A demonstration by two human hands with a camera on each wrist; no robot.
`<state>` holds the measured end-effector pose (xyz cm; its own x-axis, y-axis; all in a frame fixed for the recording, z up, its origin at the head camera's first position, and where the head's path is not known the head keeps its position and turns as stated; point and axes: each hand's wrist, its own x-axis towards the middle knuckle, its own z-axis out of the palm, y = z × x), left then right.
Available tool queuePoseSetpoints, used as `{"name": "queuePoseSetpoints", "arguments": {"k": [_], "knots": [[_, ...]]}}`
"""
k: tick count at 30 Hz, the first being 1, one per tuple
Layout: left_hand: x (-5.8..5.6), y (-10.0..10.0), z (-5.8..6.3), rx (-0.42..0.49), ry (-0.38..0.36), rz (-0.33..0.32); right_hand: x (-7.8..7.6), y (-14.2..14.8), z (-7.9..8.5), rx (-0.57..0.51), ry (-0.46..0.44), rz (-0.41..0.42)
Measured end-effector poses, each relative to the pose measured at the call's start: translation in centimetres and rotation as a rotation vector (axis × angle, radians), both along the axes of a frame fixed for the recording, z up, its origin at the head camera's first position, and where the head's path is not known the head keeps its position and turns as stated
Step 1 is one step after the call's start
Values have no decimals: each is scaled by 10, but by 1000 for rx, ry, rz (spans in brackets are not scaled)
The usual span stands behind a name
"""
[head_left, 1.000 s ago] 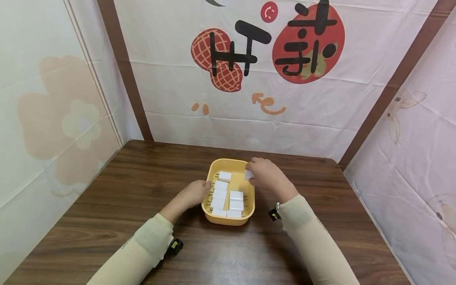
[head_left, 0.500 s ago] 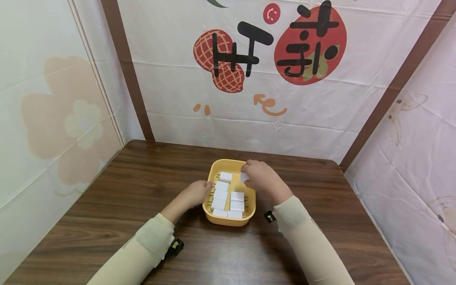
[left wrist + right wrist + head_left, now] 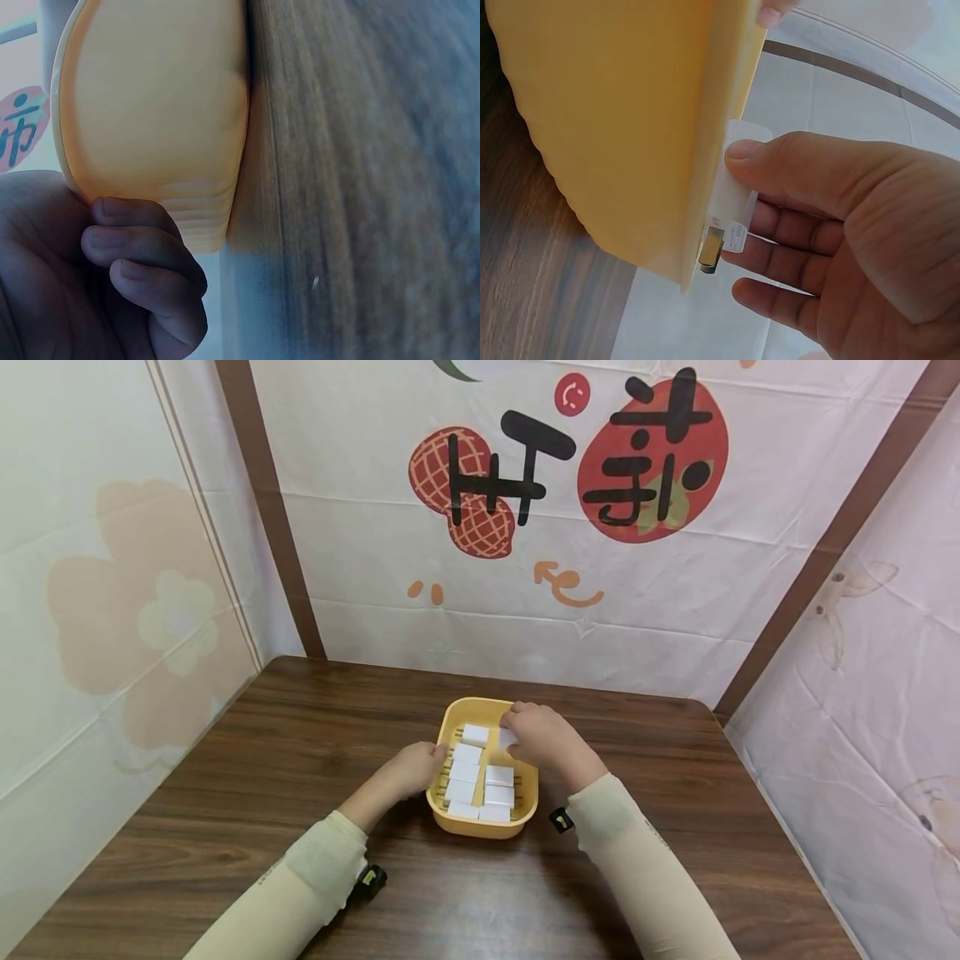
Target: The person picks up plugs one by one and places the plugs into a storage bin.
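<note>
A yellow plastic basket [image 3: 483,831] stands on the table with several white plug adapters [image 3: 465,772] lying in it in two columns, metal prongs pointing outward to both sides. My left hand [image 3: 408,768] grips the basket's left rim; in the left wrist view its fingers [image 3: 142,240] curl against the outer wall. Over the far right part of the basket, my right hand [image 3: 551,742] pinches another white adapter [image 3: 739,187] between thumb and fingers. A metal prong [image 3: 712,250] sticks out of that adapter, close to the basket rim in the right wrist view.
The dark wood-grain table [image 3: 345,710] runs back to a printed fabric wall [image 3: 525,635]. More fabric hangs along the left [image 3: 127,693] and right sides. Each wrist wears a strap with a small black piece [image 3: 371,881].
My right hand has moved left and slightly nearer, carrying the adapter from the basket's right rim further in over it. The left hand keeps its grip on the rim.
</note>
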<state>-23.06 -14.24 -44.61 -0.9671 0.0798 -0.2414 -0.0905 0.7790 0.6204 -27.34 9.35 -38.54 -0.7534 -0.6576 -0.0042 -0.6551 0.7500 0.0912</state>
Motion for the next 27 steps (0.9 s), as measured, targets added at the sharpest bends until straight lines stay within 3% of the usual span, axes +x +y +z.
{"name": "queuePoseSetpoints", "arguments": {"k": [16,27], "knots": [[-3,-3,-2,11,11,-19,-4,-7,-7,-3,-40,-32],[-1,-2,-1,1,-5,-12,-6,-9,-22,-11,-45,-42]]}}
